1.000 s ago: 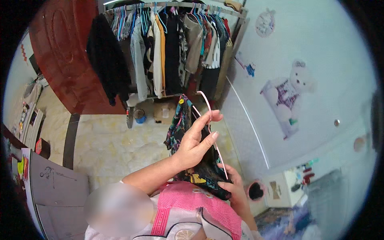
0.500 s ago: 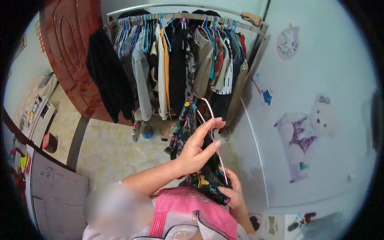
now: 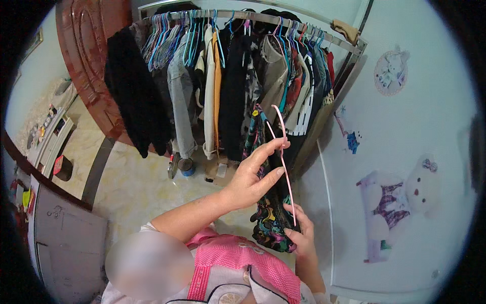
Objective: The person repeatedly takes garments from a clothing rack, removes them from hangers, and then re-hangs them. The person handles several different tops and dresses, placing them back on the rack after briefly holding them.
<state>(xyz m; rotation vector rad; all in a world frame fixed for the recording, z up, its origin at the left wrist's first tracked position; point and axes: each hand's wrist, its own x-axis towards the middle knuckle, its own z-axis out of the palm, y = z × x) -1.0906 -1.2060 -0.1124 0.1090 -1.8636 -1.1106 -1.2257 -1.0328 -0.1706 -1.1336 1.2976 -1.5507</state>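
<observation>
Between my hands, in front of my body, is a thin pink clothes hanger [image 3: 288, 185] with a black garment [image 3: 269, 228] printed in bright flowers. My left hand [image 3: 248, 180] is closed around the upper part of the hanger, its thumb and forefinger on the pink bar. Lower down, my right hand [image 3: 304, 234] pinches the garment beside the hanger's lower end, with its thumb and fingers curled round the edge. Some of the cloth is hidden behind my left hand. The garment's top reaches up in front of the hanging clothes.
A metal clothes rack [image 3: 314, 33] stands ahead, with many garments and several bare hangers [image 3: 162, 48]. A blue tin [image 3: 186, 167] and a cardboard box [image 3: 221, 172] sit beneath it. A brown door [image 3: 93, 61] is at the left, a wall with bear stickers [image 3: 417, 192] at the right.
My hands, the hanger and the garment have shifted slightly right and up in the view. Both hands keep their grip. The background has moved a little too.
</observation>
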